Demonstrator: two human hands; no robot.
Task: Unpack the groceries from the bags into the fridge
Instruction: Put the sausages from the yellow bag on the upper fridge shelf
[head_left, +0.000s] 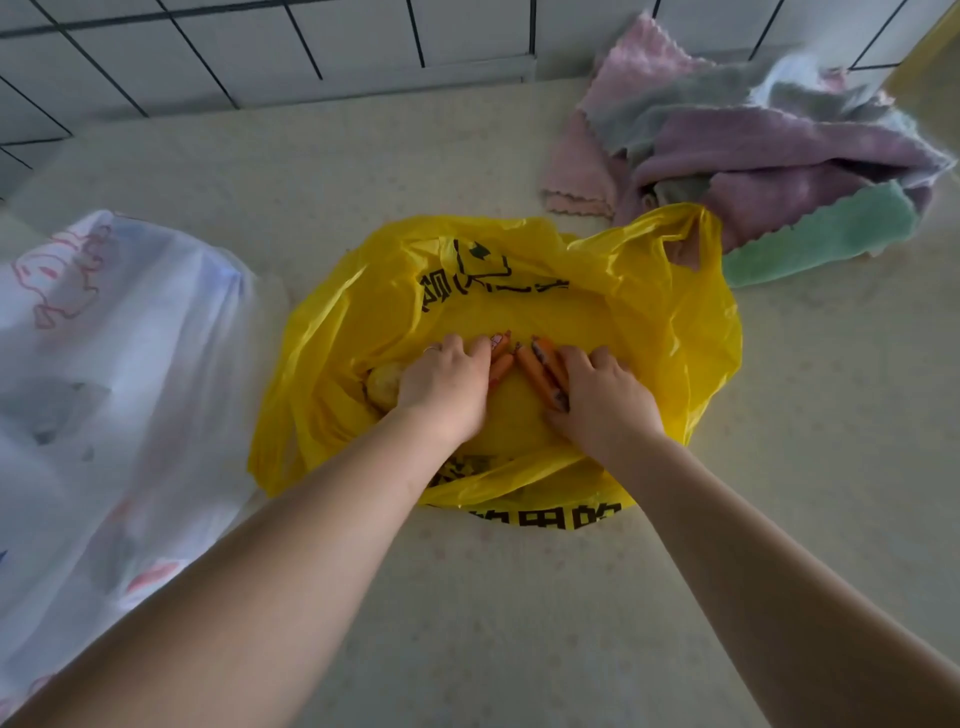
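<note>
A crinkled yellow plastic bag (649, 312) printed with black characters lies open on the pale speckled desk (363, 171). Inside it, both hands reach for slim orange wrapped sausages (540, 371). The left hand (447, 387) curls its fingers round some of them, and the right hand (605, 402) grips others. A pale rounded item (383, 384) sits just beside the left hand. A translucent white plastic bag (130, 364) lies to the left, and a heap of pink, grey and green cloths (753, 150) lies behind.

Home kitchen: pale speckled counter (363, 171), white tiled wall (208, 47), heap of dishcloths (769, 156), grocery bags (649, 312).
</note>
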